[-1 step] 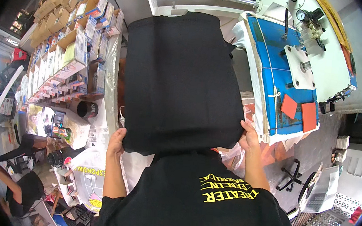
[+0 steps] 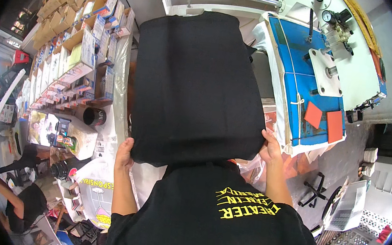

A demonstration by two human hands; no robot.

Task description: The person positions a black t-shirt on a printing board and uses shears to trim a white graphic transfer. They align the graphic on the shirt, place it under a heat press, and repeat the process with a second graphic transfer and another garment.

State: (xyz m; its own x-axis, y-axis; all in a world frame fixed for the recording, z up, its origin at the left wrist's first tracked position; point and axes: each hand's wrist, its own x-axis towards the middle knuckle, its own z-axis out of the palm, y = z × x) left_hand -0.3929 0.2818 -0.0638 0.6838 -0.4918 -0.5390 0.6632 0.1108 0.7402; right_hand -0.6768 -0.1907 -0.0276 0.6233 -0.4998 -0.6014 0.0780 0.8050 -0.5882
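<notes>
A black garment or cloth [image 2: 199, 89] lies stretched over a broad, flat, board-like shape in front of me. My left hand [image 2: 126, 150] grips its near left corner, the thumb on top and the fingers curled round the edge. At the near right corner my right hand [image 2: 270, 145] holds the edge the same way, a little farther forward than the left. Both hands have the cloth between thumb and fingers. What lies beneath the cloth is hidden, though a small dark piece juts out at its far right side.
To the right stands a blue-topped press bed [image 2: 290, 75] with two orange-red pads [image 2: 334, 127] and a pressure gauge [image 2: 327, 16]. Several open cardboard boxes [image 2: 78, 49] crowd the left table beside a black cup [image 2: 94, 117]. Another person [image 2: 27, 205] is at lower left.
The black cloth and both hands have shifted very slightly away from me. My grip on both corners is the same.
</notes>
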